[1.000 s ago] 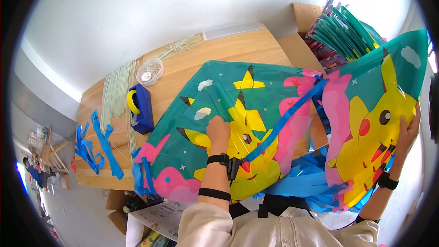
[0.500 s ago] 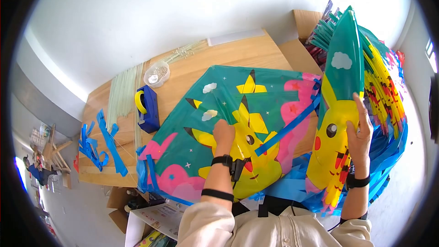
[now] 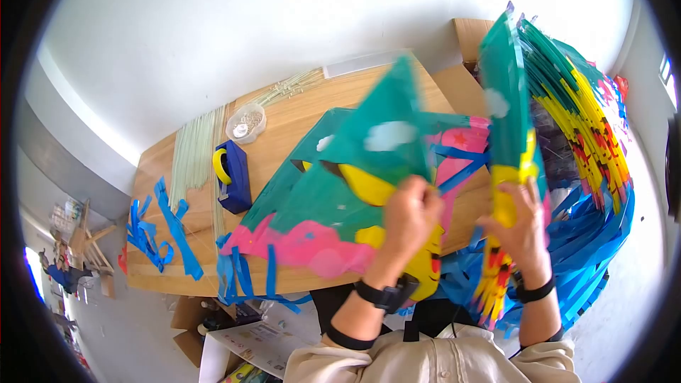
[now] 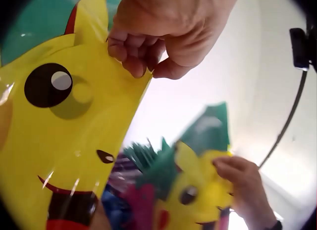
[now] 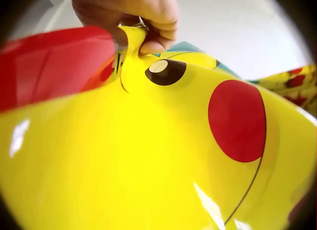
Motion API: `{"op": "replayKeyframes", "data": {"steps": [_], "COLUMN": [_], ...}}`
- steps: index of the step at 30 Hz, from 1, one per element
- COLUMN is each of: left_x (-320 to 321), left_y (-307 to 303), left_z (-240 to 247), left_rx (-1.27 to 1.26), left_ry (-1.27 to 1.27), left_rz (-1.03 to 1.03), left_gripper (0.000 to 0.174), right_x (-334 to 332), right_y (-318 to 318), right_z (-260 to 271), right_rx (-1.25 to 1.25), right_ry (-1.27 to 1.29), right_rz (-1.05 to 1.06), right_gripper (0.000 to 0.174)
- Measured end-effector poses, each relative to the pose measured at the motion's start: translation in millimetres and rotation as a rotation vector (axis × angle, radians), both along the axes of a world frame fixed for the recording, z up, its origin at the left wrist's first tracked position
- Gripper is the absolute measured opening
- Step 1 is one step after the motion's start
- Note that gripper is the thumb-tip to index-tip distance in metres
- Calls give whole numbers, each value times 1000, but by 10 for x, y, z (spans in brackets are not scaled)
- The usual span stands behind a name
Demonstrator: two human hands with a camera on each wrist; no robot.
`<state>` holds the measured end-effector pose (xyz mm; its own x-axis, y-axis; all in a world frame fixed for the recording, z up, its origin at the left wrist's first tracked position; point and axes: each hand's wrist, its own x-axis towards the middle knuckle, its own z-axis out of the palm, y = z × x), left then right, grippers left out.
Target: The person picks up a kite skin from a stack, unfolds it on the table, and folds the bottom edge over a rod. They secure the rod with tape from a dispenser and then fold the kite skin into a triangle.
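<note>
My left hand (image 3: 411, 216) pinches the edge of a green, pink and yellow printed kite (image 3: 312, 206), raising a fold of it over the table. In the left wrist view, thumb and fingertips close on the yellow edge beside the printed face (image 4: 74, 121). My right hand (image 3: 521, 227) grips a second, similar kite (image 3: 505, 85), folded narrow and standing upright at the table's right side. In the right wrist view, that hand pinches a pucker of the yellow sheet (image 5: 148, 126). Blue ribbons (image 3: 245, 269) hang from the first kite's left corner.
On the wooden table (image 3: 284, 117) stand a blue tape dispenser (image 3: 234, 177), a plastic tub (image 3: 246, 123) and thin pale rods (image 3: 193, 152). Loose blue strips (image 3: 174, 223) lie at its left. Many folded kites (image 3: 585, 120) hang at the right by a cardboard box (image 3: 454, 81).
My left hand has moved right and lifted a fold of the first kite off the table. My right hand has come left with the second kite, which has folded from spread to narrow.
</note>
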<state>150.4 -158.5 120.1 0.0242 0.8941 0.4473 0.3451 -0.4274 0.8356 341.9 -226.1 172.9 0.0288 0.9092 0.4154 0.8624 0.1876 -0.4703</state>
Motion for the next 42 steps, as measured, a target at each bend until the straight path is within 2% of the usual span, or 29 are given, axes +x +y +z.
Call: {"op": "replayKeyframes", "data": {"steps": [1,2,3,5,6,8,9,11,12,13,14,16,18,20,22,24,25,28,29,32,34,37,38,40,42], "left_x": [177,345,430,486,458,315,191,-140,-324,-538,-738,-1007,-1117,-1123,-1021,-916,-882,-845,-853,-851,-814,-962,-966,-966,-883], "left_y": [-84,-140,-196,-189,-161,-62,41,334,502,737,973,1222,1398,1519,1579,1656,1687,1820,1838,1790,1561,1428,1416,1171,950], "left_z": [84,112,196,268,254,213,152,-48,-202,-529,-884,-1292,-1488,-1580,-1454,-1376,-1362,-1509,-1530,-1373,-1011,-1080,-1036,-799,-651], "left_rx": [-61,24,-55,87,83,135,39,-125,-192,-157,-120,-158,-233,-310,-357,-388,-417,-388,-386,-251,-208,-113,-101,-266,-161], "left_ry": [-25,-65,-55,-134,-135,-172,-210,-254,-259,-169,-78,7,87,166,331,418,504,632,632,620,369,283,284,-29,-40], "left_rz": [-121,-199,-347,-562,-561,-448,-359,-120,29,156,282,378,392,408,451,464,477,526,525,578,545,451,440,449,427], "left_gripper": [12,11,10,10,10,14,13,12,11,10,10,10,11,12,16,17,18,19,19,22,20,16,16,15,14], "right_x": [-132,-158,-178,-80,13,341,552,1151,1459,1687,1775,1908,1987,1846,1598,1306,1207,914,838,706,557,470,453,385,347], "right_y": [-10,17,62,138,115,30,-7,-59,-123,-199,-218,-269,-326,-265,-180,-101,-65,34,65,167,291,485,533,618,687], "right_z": [17,-23,-96,-188,-198,-182,-185,-330,-293,-184,-97,38,81,65,82,106,88,40,39,-25,36,-91,-163,-212,-244], "right_rx": [7,-4,-16,192,144,58,18,212,256,299,388,474,333,300,271,57,58,-108,-103,-39,-62,-30,49,208,188], "right_ry": [11,93,175,267,344,452,481,507,370,231,280,326,198,200,204,240,239,169,165,66,226,201,75,-95,-146], "right_rz": [64,81,98,184,130,-56,-184,-358,-455,-549,-521,-497,-561,-530,-499,-495,-495,-478,-416,-322,-236,-75,-118,-157,-188], "right_gripper": [45,42,40,34,33,31,30,28,31,33,37,42,49,51,52,55,55,57,59,59,56,47,46,41,38]}}
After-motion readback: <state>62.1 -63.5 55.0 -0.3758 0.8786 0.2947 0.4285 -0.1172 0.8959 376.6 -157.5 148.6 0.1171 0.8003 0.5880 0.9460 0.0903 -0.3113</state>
